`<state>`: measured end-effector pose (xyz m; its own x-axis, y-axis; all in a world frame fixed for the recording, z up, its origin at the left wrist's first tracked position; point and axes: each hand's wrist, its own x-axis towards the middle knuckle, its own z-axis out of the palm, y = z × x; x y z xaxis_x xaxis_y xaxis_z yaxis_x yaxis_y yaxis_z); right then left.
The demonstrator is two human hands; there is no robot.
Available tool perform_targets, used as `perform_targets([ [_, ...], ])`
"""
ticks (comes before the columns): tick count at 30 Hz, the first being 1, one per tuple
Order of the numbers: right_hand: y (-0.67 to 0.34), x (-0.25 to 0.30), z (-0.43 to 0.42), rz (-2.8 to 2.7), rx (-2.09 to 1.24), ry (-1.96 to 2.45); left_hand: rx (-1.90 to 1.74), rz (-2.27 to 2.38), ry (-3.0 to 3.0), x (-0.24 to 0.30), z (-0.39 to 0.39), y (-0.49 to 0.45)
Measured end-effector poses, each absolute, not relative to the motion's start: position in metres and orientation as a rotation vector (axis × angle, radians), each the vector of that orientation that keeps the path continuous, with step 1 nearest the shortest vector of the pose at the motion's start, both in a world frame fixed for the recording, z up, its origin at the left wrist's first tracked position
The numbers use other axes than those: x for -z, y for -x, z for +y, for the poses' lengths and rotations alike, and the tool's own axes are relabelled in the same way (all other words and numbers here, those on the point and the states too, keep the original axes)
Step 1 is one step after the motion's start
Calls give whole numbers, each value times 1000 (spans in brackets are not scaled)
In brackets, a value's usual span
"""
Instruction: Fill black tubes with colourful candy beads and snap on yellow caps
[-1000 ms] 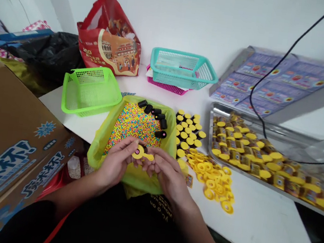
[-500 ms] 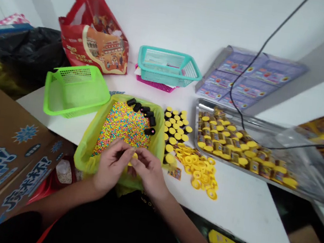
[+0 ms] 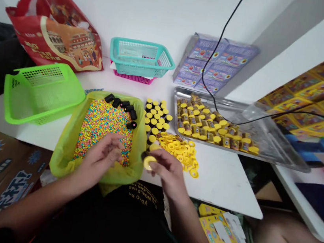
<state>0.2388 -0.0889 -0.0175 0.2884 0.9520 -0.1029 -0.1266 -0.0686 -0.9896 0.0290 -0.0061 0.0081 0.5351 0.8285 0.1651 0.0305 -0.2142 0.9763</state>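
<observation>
Fingers of the right hand [image 3: 159,158] pinching a yellow plastic cap [image 3: 149,163], at 3 o'clock from the candy beads [image 3: 103,131] in a lime plastic bag [image 3: 62,162]; fingers of the left hand [image 3: 111,146] curled, grip unclear. Cap handling seemingly in hand; steady pinch called for.

Changes logged: our left hand [image 3: 99,159], earlier together with our right, now lies apart over the coloured beads [image 3: 104,130]; our right hand [image 3: 168,174] now holds the yellow ring [image 3: 149,162] just beside the green bag's [image 3: 64,156] right rim.
</observation>
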Motion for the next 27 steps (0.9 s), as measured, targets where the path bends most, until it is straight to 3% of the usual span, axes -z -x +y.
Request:
perform_targets([
  [7,-277,61,-96,-863,-1138,1796,-584,1079,-2305,-20,82,-24],
  [14,-276,73,-88,-1105,-862,2030,-280,1741,-2607,-27,157,-69],
  [19,-275,75,-90,-1193,-633,2059,-175,1780,-2583,-26,185,-76],
  [27,-274,83,-100,-995,-533,1937,-107,1578,-2678,-18,206,-56],
])
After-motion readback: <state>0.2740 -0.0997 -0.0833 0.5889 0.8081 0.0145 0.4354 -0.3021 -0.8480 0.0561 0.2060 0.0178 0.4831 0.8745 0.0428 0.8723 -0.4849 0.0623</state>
